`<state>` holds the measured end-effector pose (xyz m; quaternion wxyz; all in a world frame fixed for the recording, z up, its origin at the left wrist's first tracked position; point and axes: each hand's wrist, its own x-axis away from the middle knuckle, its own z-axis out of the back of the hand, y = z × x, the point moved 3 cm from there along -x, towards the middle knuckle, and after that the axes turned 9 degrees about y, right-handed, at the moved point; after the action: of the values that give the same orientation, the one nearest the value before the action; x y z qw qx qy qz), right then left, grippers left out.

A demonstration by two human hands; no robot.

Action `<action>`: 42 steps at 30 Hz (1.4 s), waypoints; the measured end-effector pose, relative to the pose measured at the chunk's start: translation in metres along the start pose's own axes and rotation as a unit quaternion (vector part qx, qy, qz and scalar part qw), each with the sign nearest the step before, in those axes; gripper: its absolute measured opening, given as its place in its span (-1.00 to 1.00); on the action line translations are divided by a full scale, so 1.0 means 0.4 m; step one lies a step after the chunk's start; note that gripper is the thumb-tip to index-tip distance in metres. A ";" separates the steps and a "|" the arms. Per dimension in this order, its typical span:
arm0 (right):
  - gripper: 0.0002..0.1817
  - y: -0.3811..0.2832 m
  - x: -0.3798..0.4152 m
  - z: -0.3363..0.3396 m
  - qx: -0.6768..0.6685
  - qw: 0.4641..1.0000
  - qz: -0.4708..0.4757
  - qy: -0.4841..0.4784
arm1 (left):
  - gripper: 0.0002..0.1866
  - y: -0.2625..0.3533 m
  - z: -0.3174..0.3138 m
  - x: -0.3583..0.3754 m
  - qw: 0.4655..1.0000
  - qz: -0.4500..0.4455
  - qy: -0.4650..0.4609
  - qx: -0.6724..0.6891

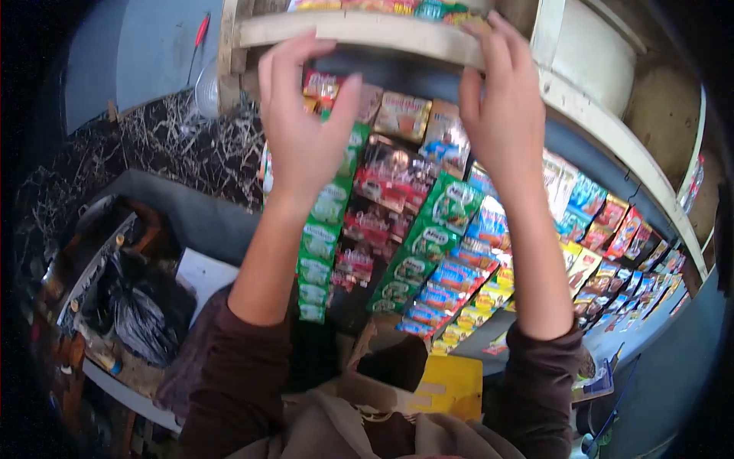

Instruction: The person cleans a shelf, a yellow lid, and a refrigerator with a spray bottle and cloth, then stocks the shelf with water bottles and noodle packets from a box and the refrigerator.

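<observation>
Both my hands are raised in front of a wooden shelf [359,29]. My left hand [302,130] is open and slightly blurred, its fingertips close to the shelf's front edge and its thumb apart. My right hand [501,107] is open too, with its fingertips by some colourful packets [440,9] on the shelf; whether they touch cannot be made out. Neither hand holds anything visible. Behind and below them hang strips of sachets: a green strip [317,241], red-and-dark sachets [386,183] and another green strip [436,237].
More sachet rows, blue [451,279] and yellow [478,306], hang to the right under the curved shelf. A black plastic bag [145,306] lies at lower left. Below the sachets are an open cardboard box [375,344] and a yellow item [451,382]. A red-handled tool [202,30] hangs on the wall.
</observation>
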<state>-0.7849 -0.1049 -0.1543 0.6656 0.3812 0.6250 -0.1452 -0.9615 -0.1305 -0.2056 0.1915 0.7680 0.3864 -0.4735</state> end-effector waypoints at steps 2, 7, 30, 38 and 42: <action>-0.54 -0.070 0.145 0.054 -0.123 0.986 -0.096 -0.055 | -0.58 0.045 0.091 0.142 0.994 0.101 -0.032 0.015; -0.50 -0.234 0.570 0.129 -0.363 0.847 -0.288 -0.262 | -0.68 0.154 0.360 0.535 0.931 0.285 -0.208 -0.094; -0.70 -1.288 0.519 0.135 -0.733 0.516 -0.224 -0.382 | -0.73 0.285 1.490 0.107 0.832 0.205 -0.171 -0.486; -0.68 -1.901 0.479 -0.095 -0.492 0.766 -0.214 -0.354 | -0.79 -0.036 1.915 0.089 0.724 0.201 -0.438 -0.494; -0.70 -1.990 0.504 -0.116 -0.295 0.845 -0.168 -0.414 | -0.80 -0.043 1.908 0.105 0.726 0.217 -0.411 -0.507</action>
<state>-1.3160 -0.5468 -0.6004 0.9090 -0.0393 0.3592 -0.2075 -1.4063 -0.6063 -0.6061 0.7899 0.3502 0.2750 -0.4217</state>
